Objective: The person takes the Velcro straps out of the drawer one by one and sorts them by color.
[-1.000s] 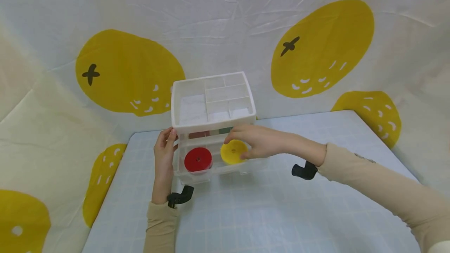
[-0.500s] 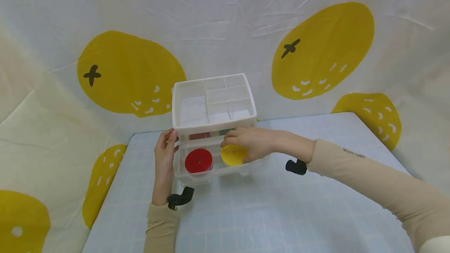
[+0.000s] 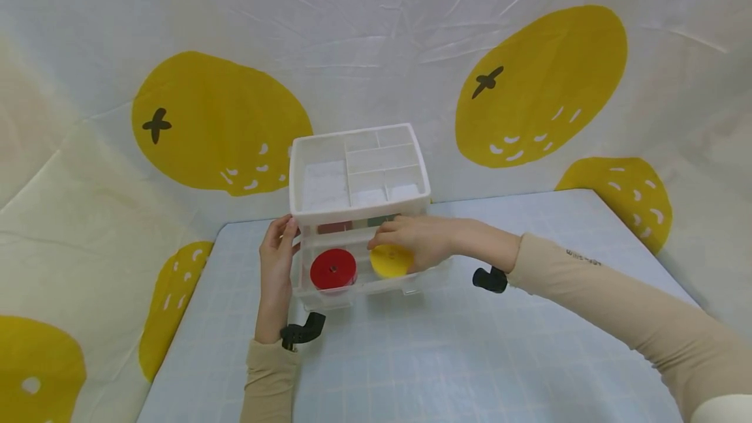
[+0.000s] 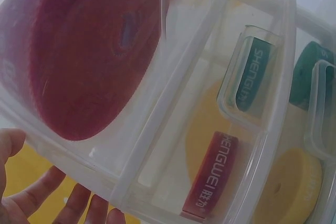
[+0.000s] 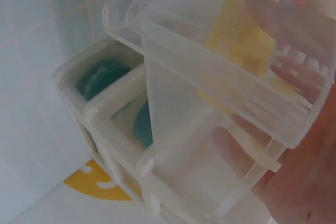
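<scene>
A white drawer box (image 3: 360,207) with a divided top tray stands near the table's back edge. From its front a clear drawer (image 3: 363,287) is pulled out. A red tape roll (image 3: 333,269) lies in the drawer's left part and a yellow tape roll (image 3: 390,261) in its right part. My right hand (image 3: 424,239) reaches into the drawer, its fingers and thumb curled about the yellow roll, whose right side is covered. With extended fingers (image 4: 73,203), my left hand (image 3: 277,250) rests against the box's left side.
Through the clear walls, the left wrist view shows more rolls in lower drawers: a red one (image 4: 212,174), a green one (image 4: 254,72) and a yellow one (image 4: 290,187). A pale blue checked cloth (image 3: 446,351) covers the table. A patterned curtain (image 3: 376,51) hangs behind.
My right hand has moved slightly left and deeper into the drawer, so its thumb, earlier visible on the yellow roll, is now hidden. The left hand stays at the box's side.
</scene>
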{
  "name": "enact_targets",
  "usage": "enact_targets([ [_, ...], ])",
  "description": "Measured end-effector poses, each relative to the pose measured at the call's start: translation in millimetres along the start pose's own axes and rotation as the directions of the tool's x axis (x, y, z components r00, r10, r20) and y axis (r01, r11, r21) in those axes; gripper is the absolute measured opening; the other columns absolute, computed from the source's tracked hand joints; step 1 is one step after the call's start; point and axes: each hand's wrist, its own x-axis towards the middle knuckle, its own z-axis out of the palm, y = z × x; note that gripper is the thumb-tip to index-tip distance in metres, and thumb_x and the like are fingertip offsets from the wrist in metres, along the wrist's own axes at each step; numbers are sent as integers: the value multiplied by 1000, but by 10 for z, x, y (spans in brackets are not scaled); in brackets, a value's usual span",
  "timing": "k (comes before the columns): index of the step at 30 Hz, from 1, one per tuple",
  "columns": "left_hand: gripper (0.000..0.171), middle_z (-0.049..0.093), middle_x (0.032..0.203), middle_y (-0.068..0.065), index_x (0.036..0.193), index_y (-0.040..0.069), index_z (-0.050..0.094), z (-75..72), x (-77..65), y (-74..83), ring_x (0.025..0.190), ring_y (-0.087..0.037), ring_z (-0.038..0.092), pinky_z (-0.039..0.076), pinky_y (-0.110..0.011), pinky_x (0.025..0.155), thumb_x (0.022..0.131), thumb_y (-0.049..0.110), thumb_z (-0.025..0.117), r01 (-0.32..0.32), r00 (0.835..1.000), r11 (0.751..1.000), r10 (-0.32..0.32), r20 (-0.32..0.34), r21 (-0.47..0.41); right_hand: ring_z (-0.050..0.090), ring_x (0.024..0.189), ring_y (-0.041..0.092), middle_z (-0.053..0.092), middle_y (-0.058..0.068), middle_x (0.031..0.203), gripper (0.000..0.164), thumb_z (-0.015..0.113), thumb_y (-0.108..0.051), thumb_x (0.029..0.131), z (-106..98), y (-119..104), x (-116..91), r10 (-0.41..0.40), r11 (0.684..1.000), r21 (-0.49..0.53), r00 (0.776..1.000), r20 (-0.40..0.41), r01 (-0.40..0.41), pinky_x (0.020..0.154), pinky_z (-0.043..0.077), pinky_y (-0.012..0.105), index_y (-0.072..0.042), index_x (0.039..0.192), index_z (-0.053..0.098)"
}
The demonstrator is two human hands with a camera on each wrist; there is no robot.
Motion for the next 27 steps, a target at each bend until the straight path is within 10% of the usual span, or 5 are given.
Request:
enact_targets([
  [27,47,54,120,3,127,17,51,-20,-13,-13,114,-19,49,43,-46,105,92,48,58,-2,1000,1000,3,26,-28,46,119,20,55,0,130,57,78,-19,79,-11,34,-48,-33,999,34,999,-38,34,98,48,36,-18,132,55],
])
